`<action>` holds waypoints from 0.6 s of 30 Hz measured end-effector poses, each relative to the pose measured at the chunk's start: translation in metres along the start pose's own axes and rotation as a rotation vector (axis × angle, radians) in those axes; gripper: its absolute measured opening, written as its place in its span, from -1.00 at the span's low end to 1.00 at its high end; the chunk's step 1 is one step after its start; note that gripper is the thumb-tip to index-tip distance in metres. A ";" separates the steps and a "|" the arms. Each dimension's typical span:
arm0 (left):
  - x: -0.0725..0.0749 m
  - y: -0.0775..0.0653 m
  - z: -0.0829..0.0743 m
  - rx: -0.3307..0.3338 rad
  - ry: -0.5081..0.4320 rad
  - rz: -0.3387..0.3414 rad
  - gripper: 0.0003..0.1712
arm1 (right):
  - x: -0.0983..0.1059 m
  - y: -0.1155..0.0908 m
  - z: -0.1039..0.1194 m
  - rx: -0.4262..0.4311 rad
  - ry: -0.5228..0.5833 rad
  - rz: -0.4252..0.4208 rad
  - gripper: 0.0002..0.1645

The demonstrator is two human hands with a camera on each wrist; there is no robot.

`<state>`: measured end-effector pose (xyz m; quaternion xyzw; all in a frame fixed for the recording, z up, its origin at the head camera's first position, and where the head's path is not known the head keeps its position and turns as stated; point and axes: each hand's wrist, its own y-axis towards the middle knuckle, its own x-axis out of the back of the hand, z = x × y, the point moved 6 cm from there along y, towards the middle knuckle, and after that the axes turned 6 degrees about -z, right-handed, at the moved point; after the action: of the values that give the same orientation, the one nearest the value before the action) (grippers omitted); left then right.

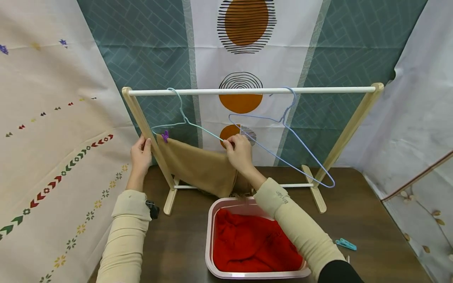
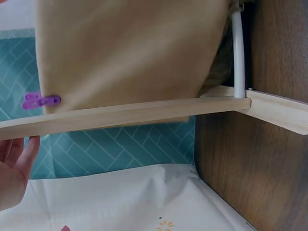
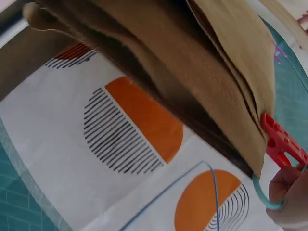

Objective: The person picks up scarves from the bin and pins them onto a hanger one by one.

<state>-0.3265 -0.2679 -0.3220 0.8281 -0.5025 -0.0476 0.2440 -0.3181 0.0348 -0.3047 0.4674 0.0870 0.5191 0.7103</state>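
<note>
Cloth [image 1: 198,165] hangs below the teal hanger [image 1: 186,120], on the rack's left side; purple peg [image 1: 165,136] at its left corner, red peg [image 3: 275,131] at its right. Right hand [image 1: 241,155]: grip pinches hanger's right end, just beside red peg. Left hand [image 1: 141,153]: fingers against the left post [image 1: 158,155]; cannot tell whether they wrap it.

Method (judgement): steady hanger end, seat red peg deep over cloth and bar, level the edge, then tug lightly to test.

Obscured: right hand hides red peg in head view; right wrist frame crops its handles. Bite on bar unconfirmed. Inner folds too dark to count.
</note>
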 end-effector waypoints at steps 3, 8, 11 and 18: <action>-0.002 0.000 0.001 0.006 -0.014 0.007 -0.55 | -0.003 -0.004 0.000 -0.006 0.021 0.025 -0.81; -0.002 0.001 0.002 0.008 -0.030 0.004 -0.55 | -0.001 -0.008 0.001 -0.014 0.026 0.101 -0.87; -0.001 0.001 0.002 -0.002 -0.038 -0.007 -0.56 | 0.001 -0.012 0.003 -0.021 0.033 0.160 -0.91; 0.001 0.000 0.001 -0.008 -0.006 -0.016 -0.56 | 0.013 -0.024 0.009 -0.013 0.088 0.203 -0.86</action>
<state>-0.3262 -0.2690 -0.3229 0.8310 -0.4964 -0.0539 0.2454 -0.2909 0.0394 -0.3131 0.4461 0.0670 0.6089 0.6525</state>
